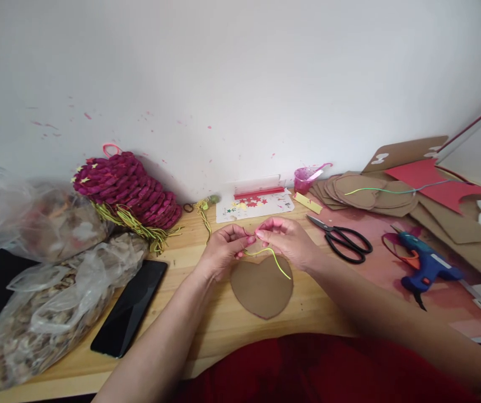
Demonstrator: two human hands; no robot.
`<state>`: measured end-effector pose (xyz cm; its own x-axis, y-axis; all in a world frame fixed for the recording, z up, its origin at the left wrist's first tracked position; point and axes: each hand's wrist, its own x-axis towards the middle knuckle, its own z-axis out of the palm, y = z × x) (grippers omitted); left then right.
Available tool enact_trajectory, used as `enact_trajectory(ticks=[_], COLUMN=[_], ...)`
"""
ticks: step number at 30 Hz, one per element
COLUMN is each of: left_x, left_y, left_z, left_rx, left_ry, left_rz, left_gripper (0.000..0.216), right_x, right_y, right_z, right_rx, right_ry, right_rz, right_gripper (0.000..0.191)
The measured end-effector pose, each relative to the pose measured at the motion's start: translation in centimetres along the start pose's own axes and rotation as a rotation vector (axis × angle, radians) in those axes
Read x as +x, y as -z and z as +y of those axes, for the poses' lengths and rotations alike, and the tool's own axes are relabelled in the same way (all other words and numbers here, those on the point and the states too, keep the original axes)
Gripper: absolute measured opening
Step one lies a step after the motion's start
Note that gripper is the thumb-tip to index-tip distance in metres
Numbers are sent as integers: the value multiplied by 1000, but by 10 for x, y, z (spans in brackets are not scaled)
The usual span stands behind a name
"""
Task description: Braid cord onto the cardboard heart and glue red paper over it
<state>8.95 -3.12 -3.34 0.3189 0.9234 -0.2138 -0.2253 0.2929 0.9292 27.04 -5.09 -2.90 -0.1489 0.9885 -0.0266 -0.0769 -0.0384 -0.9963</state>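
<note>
My left hand (pixel 225 246) and my right hand (pixel 281 238) meet above the table, thumbs and forefingers pinched close together. Between them is a thin yellow-green cord (pixel 282 270), whose loose end curves down to the right. The part of it inside my fingertips is mostly hidden. Just below my hands, a brown cardboard heart (pixel 261 294) lies flat on the wooden table, its top edge partly behind the cord and fingers.
Black-handled scissors (pixel 345 240) and a blue glue gun (pixel 429 268) lie to the right, near stacked cardboard hearts (pixel 358 193). Star cutouts (pixel 252 202) sit on white paper behind my hands. At left are a magenta pinecone-like craft (pixel 126 190), a phone (pixel 131 308) and plastic bags (pixel 64 313).
</note>
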Motion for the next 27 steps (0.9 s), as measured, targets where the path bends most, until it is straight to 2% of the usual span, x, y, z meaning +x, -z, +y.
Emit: enact_trajectory(ticks=[5, 9, 13, 15, 19, 27], left_x=[3, 3, 2, 2, -1, -4], left_y=[3, 3, 2, 1, -1, -5], left_z=[-1, 0, 0, 1, 1, 2], left_rx=[-69, -96, -106, -99, -76, -79], left_ry=[-15, -39, -56, -68, -85, -76], left_rz=[22, 11, -4, -11, -23, -25], left_gripper=[36, 36, 36, 36, 37, 36], right_x=[-5, -7, -3, -2, -1, -3], right_y=[-4, -6, -3, -2, -2, -10], right_z=[-2, -6, -6, -3, 2, 4], right_rx=[-127, -118, -50, -70, -100, -80], right_ry=[110, 56, -88, -115, -84, -46], right_rz=[-49, -74, 22, 24, -9, 34], right_gripper=[16, 13, 20, 22, 24, 17])
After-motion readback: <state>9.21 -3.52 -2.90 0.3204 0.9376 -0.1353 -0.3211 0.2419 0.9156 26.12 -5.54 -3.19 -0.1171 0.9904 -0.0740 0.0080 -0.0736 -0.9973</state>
